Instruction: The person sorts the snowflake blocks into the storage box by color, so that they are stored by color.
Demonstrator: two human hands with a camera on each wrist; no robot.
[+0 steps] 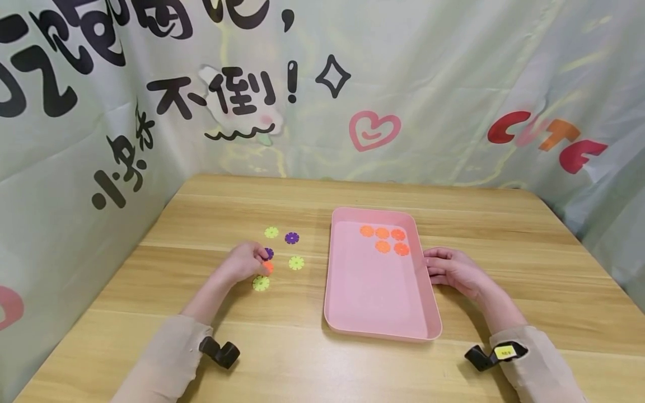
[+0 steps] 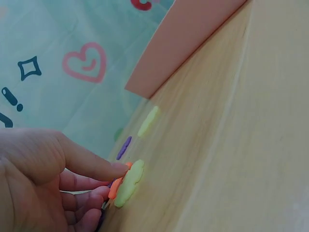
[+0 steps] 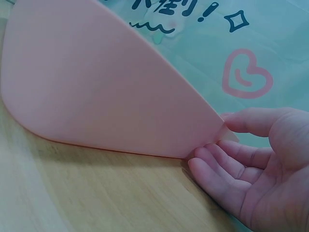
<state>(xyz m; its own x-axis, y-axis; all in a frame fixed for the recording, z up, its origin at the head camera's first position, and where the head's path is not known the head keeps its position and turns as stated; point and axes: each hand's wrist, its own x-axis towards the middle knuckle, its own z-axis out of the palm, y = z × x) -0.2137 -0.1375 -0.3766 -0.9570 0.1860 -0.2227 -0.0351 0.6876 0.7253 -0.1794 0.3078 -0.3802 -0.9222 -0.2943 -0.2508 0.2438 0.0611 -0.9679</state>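
My left hand (image 1: 246,262) is at the left group of notched plastic discs, thumb and fingertips pinching an orange disc (image 1: 269,267). Right beside those fingertips lie a purple disc (image 1: 269,254) and a lime-green disc (image 1: 261,284). In the left wrist view the orange disc (image 2: 115,187) is partly hidden behind the lime-green one (image 2: 129,184). The pink tray (image 1: 378,302) stands to the right, with several orange discs (image 1: 382,246) in its far right part. My right hand (image 1: 456,270) holds the tray's right side, one digit at the rim and the other fingers against the outer wall (image 3: 120,96).
Farther from the left hand lie another lime-green disc (image 1: 271,232), a purple disc (image 1: 291,238) and a lime-green disc (image 1: 296,263), left of the tray. All rests on a wooden table (image 1: 282,347). A printed curtain (image 1: 433,73) hangs behind and along the sides.
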